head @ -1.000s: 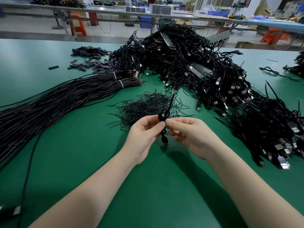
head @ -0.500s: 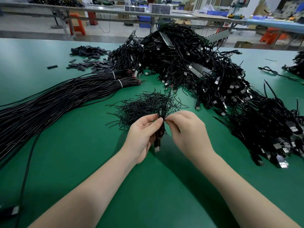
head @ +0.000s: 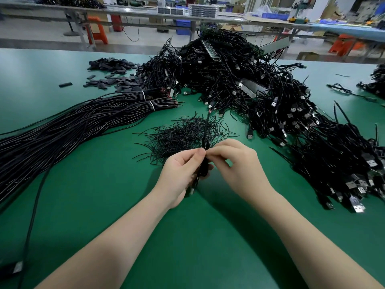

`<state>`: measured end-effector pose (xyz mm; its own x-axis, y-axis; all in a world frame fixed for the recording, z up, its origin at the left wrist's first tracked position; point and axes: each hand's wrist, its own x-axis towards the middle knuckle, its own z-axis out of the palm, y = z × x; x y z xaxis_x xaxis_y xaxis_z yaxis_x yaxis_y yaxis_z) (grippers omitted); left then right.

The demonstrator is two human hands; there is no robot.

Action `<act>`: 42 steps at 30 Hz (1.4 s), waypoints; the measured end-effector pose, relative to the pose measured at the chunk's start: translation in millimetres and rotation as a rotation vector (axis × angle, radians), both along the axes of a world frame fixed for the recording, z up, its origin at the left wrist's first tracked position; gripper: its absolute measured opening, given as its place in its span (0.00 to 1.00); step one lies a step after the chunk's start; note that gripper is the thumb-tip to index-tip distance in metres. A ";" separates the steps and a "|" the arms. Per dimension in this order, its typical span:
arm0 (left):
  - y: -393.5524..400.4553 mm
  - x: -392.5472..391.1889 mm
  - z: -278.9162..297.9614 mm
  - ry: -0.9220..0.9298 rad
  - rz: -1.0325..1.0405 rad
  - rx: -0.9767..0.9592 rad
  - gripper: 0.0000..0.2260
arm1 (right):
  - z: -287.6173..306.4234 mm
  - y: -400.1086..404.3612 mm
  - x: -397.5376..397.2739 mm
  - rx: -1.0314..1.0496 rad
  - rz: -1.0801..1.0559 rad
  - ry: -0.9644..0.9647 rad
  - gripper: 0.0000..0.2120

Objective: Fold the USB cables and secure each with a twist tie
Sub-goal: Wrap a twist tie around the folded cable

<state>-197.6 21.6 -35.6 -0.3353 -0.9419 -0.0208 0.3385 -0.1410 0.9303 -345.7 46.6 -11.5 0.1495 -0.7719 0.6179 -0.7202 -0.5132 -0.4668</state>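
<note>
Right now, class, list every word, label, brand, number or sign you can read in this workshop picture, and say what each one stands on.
None: no legible text anywhere.
Silver USB plugs on the black cable heap: no readable marks.
Blue plastic crates and stacked trays on the far benches: too blurred to show any label.
Folded black cable in the hands: no label visible.

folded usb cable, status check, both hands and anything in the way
Left hand grips folded USB cable. Right hand pinches twist tie at the bundle, tie end sticking up. Loose twist tie pile just behind; nothing blocking.
</note>
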 end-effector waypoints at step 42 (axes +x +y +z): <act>2.6 14.6 9.5 -0.196 0.295 -0.174 0.12 | 48.7 25.4 -159.6 0.515 -1.229 0.317 0.32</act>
